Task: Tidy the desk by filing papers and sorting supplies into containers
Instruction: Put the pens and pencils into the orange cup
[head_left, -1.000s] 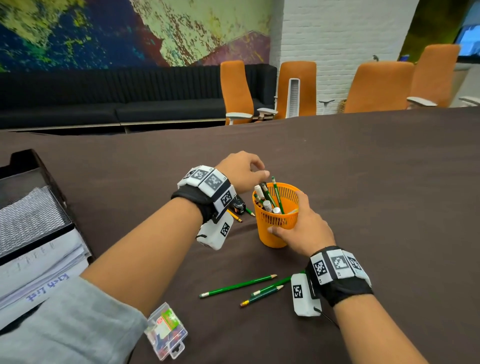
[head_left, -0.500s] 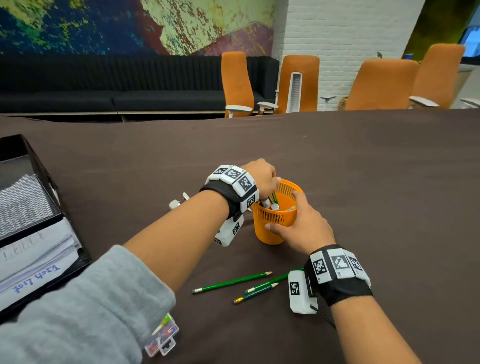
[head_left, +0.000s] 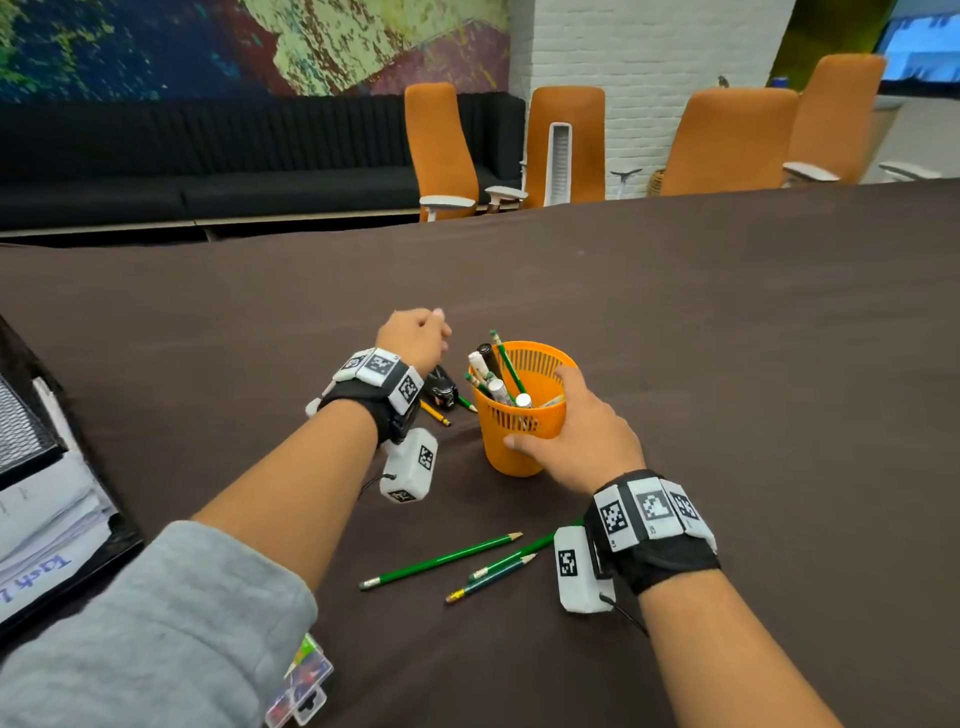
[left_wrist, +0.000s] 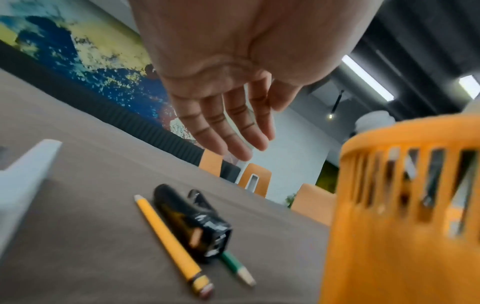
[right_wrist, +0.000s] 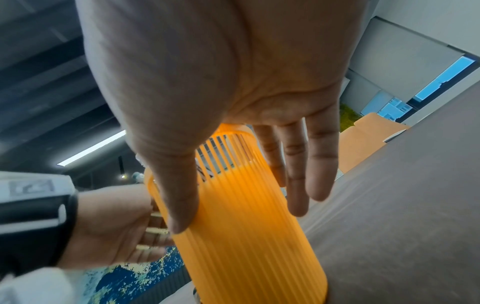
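Grip: right hand (head_left: 582, 441) wrapped round the side of the orange pen cup (head_left: 519, 436), thumb on the near wall, fingers at the far rim; left hand (head_left: 415, 338) holds nothing, fingers loosely extended in the left wrist view, hovering above the desk just left of the cup.

Desk (head_left: 727, 364): dark brown cloth surface, carries all items below.

Orange chairs (head_left: 727, 140): row at the far edge of the desk, before a white brick wall.

Paper tray (head_left: 31, 467): black, at the left edge of the desk, well apart from the cup; a stack of white papers (head_left: 47, 525) in its lower tier, handwriting on the top sheet.

Orange pen cup: upright, slotted wall, near the middle of the desk; holds markers and green pencils leaning leftward.

Loose green pencils (head_left: 441, 561): three on the desk near the person, before the cup, partly under the right wrist.

Clear plastic box (head_left: 301, 686): small, coloured contents, at the near edge, partly hidden by the grey sleeve (head_left: 156, 634).

Black sharpener-like item (left_wrist: 192, 220): on the desk between left hand and cup, below the left palm; exact kind unclear.

Yellow pencil (left_wrist: 168, 236): lying just beside the black item, eraser toward the person.

Short green pencil (left_wrist: 233, 265): protruding from under the black item.
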